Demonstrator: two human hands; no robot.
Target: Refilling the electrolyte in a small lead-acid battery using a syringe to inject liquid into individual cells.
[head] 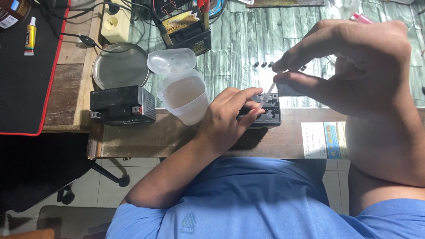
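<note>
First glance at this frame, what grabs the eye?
The right hand, large and close to the camera at upper right, pinches a thin clear tube over a small black battery that the left hand steadies at the bench edge. Left of them stands an open translucent jar of liquid, with a second black battery beside it.

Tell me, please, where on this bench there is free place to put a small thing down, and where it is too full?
Free: the tiled top between the upright battery and the right hand; the wooden front edge below the plastic jug. Crowded: around the left hand on the small black battery, and the cable corner by the metal dish.
</note>
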